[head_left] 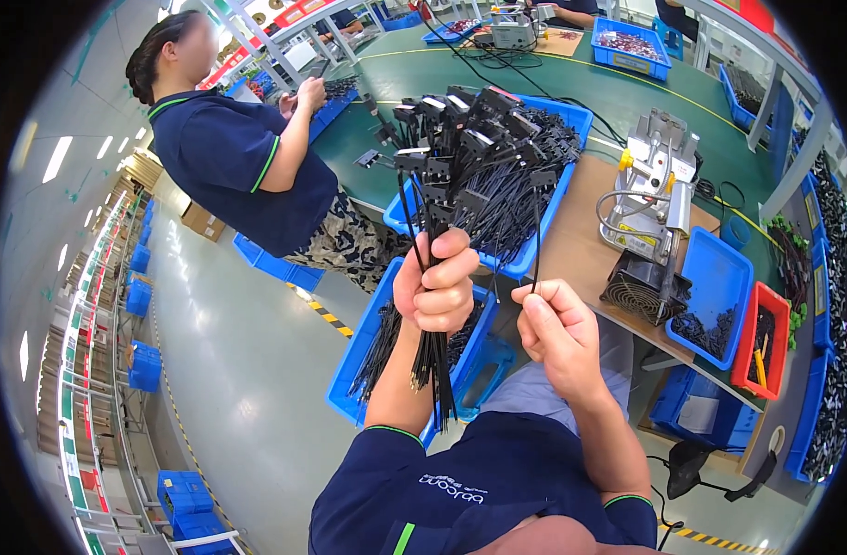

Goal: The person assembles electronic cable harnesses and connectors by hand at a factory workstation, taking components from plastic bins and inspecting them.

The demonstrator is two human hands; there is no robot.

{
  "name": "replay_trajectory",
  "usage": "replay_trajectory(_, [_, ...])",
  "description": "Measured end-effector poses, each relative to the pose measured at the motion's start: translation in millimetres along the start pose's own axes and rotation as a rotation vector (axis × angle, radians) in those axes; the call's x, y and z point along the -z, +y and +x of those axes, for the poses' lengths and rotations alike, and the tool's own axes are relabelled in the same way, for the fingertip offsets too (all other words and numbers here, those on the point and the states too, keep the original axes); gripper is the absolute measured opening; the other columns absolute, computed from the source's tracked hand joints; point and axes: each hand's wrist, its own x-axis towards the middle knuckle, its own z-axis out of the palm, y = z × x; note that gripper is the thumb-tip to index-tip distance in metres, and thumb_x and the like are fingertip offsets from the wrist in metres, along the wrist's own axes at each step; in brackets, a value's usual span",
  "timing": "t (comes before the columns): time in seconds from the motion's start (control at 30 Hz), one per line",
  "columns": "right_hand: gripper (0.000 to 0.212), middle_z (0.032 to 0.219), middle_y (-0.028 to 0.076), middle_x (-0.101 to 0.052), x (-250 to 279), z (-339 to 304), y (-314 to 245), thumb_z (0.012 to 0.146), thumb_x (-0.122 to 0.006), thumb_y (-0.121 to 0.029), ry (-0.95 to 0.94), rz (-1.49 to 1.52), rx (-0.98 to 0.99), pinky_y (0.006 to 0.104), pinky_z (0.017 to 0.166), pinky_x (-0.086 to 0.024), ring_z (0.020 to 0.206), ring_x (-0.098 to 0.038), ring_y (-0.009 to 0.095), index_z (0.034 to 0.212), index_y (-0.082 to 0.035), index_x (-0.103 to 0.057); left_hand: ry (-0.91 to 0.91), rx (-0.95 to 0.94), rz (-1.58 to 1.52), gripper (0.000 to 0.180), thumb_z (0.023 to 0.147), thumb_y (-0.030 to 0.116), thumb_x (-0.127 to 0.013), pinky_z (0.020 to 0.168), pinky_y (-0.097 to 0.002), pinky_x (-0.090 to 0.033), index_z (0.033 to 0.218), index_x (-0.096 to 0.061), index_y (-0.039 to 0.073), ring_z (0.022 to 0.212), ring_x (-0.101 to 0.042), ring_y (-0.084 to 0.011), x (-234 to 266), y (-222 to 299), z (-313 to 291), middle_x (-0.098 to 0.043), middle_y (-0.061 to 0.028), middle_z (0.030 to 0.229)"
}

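My left hand (439, 282) is closed around a bundle of black cables (432, 365), whose black connector ends fan out above the fist and whose thin tails hang below it. Between the thumb and fingers of my right hand (560, 333) is a single black cable (537, 231), held upright with its connector at the top. Behind both hands, a blue bin (564, 208) on the bench is heaped with more such cables. Below my left hand stands another blue bin (345, 384) with loose black cables in it.
On the bench at right stands a grey machine (653, 180) with a black fan (641, 287). Beside it are a blue tray (730, 268) of small black parts and a red bin (766, 301) with a yellow tool. A co-worker (229, 166) stands at the bench on the left.
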Motion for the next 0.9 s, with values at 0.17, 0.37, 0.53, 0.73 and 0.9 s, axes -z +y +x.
replay_trajectory(0.17, [0.017, 0.073, -0.001, -0.056, 2.3, -2.1, 1.8, 0.109, -0.053, -0.014, -0.001, 0.005, -0.013, 0.0206, 0.050, -0.029, 0.056, -0.038, 0.002, 0.117, -0.001, -0.061, 0.039, -0.023, -0.003, 0.023, 0.113, 0.027, -0.044, 0.036, -0.0173, -0.032, 0.111, -0.045, 0.003, 0.049, -0.035, -0.0031, -0.9, -4.2, 2.6, -0.040, -0.0018, 0.082])
replay_trajectory(0.37, [0.017, 0.072, -0.001, -0.056, 0.5, -3.0, 2.8, 0.109, -0.052, -0.014, -0.004, 0.010, -0.005, 0.0206, 0.048, -0.027, 0.055, -0.036, 0.001, 0.117, -0.002, -0.061, 0.078, -0.004, 0.038, 0.028, 0.113, 0.030, -0.041, 0.036, -0.0177, -0.032, 0.116, -0.045, 0.002, 0.049, -0.034, -0.0039, 0.2, -1.3, 1.7, -0.040, -0.0019, 0.083])
replay_trajectory(0.53, [0.018, 0.069, -0.001, -0.053, -0.1, -4.9, 8.2, 0.109, -0.053, -0.016, 0.024, 0.000, -0.003, 0.0214, 0.046, -0.023, 0.051, -0.031, 0.002, 0.116, -0.004, -0.063, 0.116, 0.050, 0.141, 0.032, 0.114, 0.035, -0.038, 0.037, -0.0184, -0.027, 0.122, -0.047, 0.005, 0.049, -0.031, -0.0043, 0.8, 4.1, -3.9, -0.039, -0.0011, 0.084])
replay_trajectory(0.73, [0.017, 0.072, 0.001, -0.057, 7.8, -10.4, 10.8, 0.109, -0.052, -0.014, 0.061, 0.059, 0.056, 0.0207, 0.047, -0.026, 0.054, -0.036, 0.002, 0.117, -0.003, -0.061, 0.408, -0.091, 0.521, 0.032, 0.114, 0.036, -0.039, 0.035, -0.0194, -0.025, 0.116, -0.047, 0.005, 0.047, -0.029, -0.0038, -9.3, -9.7, -4.8, -0.039, -0.0008, 0.082])
replay_trajectory(0.9, [0.016, 0.073, 0.001, -0.057, 4.0, -10.3, 0.1, 0.108, -0.054, -0.013, 0.102, 0.094, 0.170, 0.0206, 0.047, -0.027, 0.054, -0.036, 0.002, 0.118, -0.003, -0.060, 0.553, -0.119, 0.790, 0.028, 0.111, 0.034, -0.047, 0.040, -0.0193, -0.025, 0.120, -0.053, 0.008, 0.051, -0.030, -0.0041, -17.2, -23.2, -1.7, -0.042, 0.0003, 0.083])
